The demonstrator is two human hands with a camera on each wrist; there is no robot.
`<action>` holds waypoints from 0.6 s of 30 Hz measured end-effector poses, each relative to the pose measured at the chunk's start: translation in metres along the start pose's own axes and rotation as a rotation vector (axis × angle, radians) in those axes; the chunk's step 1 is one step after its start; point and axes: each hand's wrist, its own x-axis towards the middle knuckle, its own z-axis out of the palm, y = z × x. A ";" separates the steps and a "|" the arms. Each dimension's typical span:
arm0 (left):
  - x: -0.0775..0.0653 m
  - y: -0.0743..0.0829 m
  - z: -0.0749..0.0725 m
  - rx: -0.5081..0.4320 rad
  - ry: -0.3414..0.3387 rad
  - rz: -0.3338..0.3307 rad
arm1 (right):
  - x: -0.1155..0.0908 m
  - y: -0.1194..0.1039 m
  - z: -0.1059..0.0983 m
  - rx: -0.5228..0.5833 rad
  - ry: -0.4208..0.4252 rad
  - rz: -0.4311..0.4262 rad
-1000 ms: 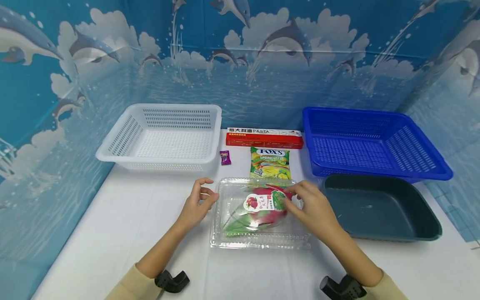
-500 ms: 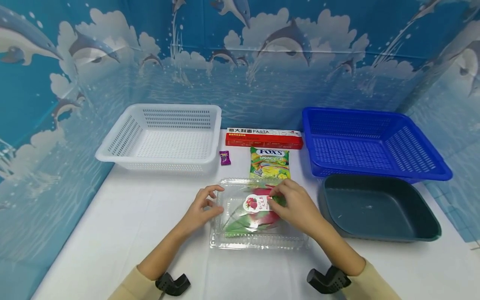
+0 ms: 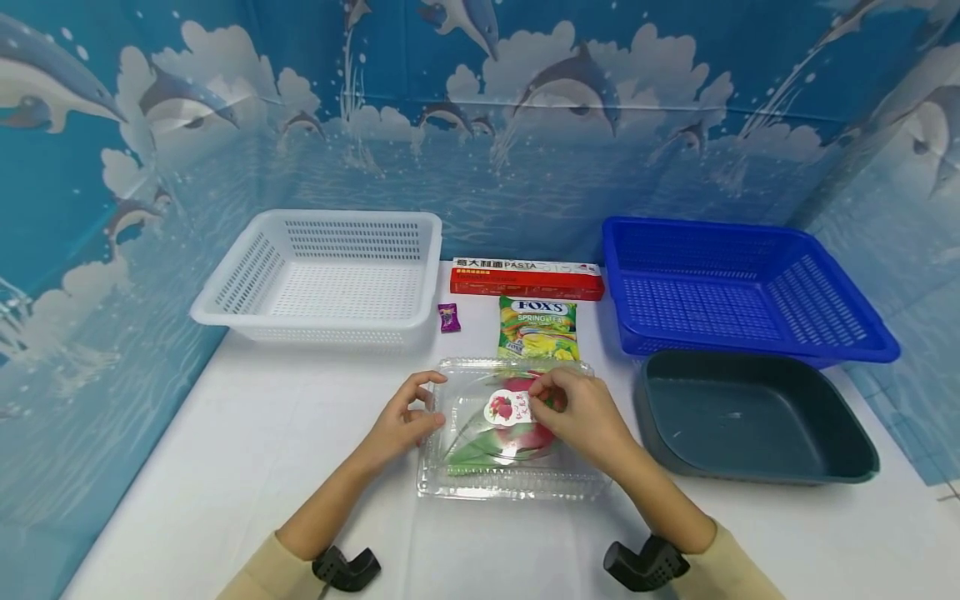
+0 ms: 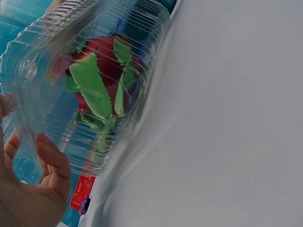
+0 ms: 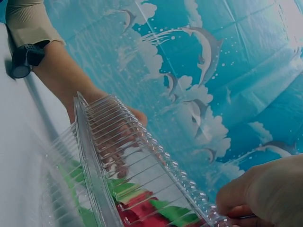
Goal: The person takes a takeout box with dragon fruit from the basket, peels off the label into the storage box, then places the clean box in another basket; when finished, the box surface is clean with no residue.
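A clear plastic clamshell box (image 3: 465,483) lies on the white table in the head view, with a red dragon fruit (image 4: 102,56) with green leaf-like flaps inside. On its lid is a white sticker label (image 3: 506,408) with a printed fruit picture. My left hand (image 3: 405,417) holds the box's left edge, thumb and index fingertips at the rim. Thumb and curled fingers of my right hand (image 3: 581,412) pinch at the label's right end over the lid, hiding that end. In the right wrist view, this hand (image 5: 262,194) sits close by the box's ridged edge.
Behind the box lie a green and yellow Fox's candy bag (image 3: 537,327), a small purple wrapped candy (image 3: 448,317) and a red pasta box (image 3: 525,279). A white basket (image 3: 315,323) stands left; a blue basket (image 3: 757,343) and dark green tub (image 3: 757,477) stand right.
My right hand has moved left along the label from the box's right side, its fingers closing in. The left hand has come in from beside the box to its left edge.
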 end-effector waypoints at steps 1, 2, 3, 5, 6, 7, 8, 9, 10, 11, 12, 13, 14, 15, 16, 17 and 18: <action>0.000 -0.001 0.000 0.003 0.000 0.004 | 0.000 0.000 0.001 0.002 0.019 -0.014; 0.000 -0.001 0.000 0.005 0.002 0.006 | 0.000 0.000 0.002 0.001 0.039 -0.031; 0.000 -0.002 0.000 0.008 0.005 0.007 | 0.000 0.000 0.002 0.002 0.058 -0.047; 0.000 -0.003 0.001 0.014 0.008 0.010 | -0.001 0.000 0.002 0.004 0.085 -0.058; 0.000 -0.003 0.001 0.015 0.009 0.012 | -0.002 0.000 0.003 0.006 0.094 -0.057; 0.000 -0.003 0.001 0.015 0.009 0.014 | -0.002 -0.001 0.003 0.008 0.102 -0.056; 0.000 -0.002 0.001 0.015 0.010 0.012 | -0.002 -0.001 0.003 0.010 0.109 -0.053; 0.000 -0.002 0.001 0.015 0.009 0.010 | -0.003 -0.001 0.002 0.012 0.115 -0.050; 0.000 -0.001 0.002 0.015 0.009 0.008 | -0.003 -0.001 0.002 0.013 0.120 -0.046; 0.000 -0.001 0.002 0.014 0.010 0.006 | -0.003 -0.002 0.002 0.014 0.126 -0.045; 0.000 -0.001 0.002 0.013 0.010 0.005 | -0.003 -0.002 0.002 0.016 0.130 -0.042; 0.000 0.000 0.002 0.010 0.009 0.004 | -0.003 -0.002 0.002 0.018 0.135 -0.040; 0.001 -0.001 0.002 0.007 0.008 0.008 | -0.003 -0.003 0.002 0.023 0.139 -0.039; 0.001 -0.001 0.002 0.005 0.007 0.011 | -0.004 -0.003 0.002 0.028 0.144 -0.040; 0.000 -0.001 0.002 0.001 0.006 0.015 | -0.004 -0.003 0.002 0.034 0.149 -0.042; 0.000 -0.002 0.002 -0.001 0.004 0.023 | -0.004 -0.003 0.002 0.042 0.154 -0.044; 0.000 -0.003 0.002 -0.005 0.002 0.029 | -0.004 -0.002 0.002 0.058 0.162 -0.050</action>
